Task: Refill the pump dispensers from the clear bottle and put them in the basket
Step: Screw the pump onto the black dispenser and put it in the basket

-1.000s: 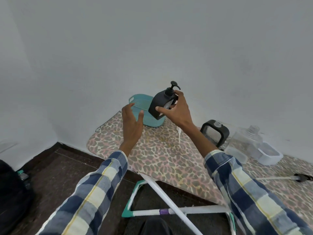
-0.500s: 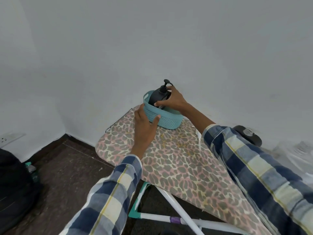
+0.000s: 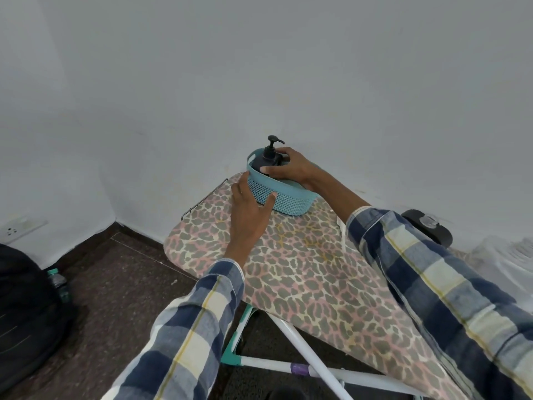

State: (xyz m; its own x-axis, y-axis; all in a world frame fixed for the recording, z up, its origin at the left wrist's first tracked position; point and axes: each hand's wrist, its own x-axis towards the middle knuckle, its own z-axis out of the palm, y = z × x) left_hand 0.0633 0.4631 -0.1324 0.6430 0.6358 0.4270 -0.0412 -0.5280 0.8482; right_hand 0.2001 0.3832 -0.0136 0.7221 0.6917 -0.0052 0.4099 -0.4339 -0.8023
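Head view: right hand (image 3: 291,168) now grips black dispenser (image 3: 266,160) lowered inside basket (image 3: 288,202); left hand (image 3: 249,210), fingers open, steadies it.

A single head-worn wide-angle view looks forward and down, close over the leopard-print ironing board (image 3: 302,272) toward the white wall corner (image 3: 109,157).

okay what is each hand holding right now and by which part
The right hand grips the black pump dispenser by its body, below the pump, inside the teal basket. The left hand rests against the basket's outer wall, steadying it.
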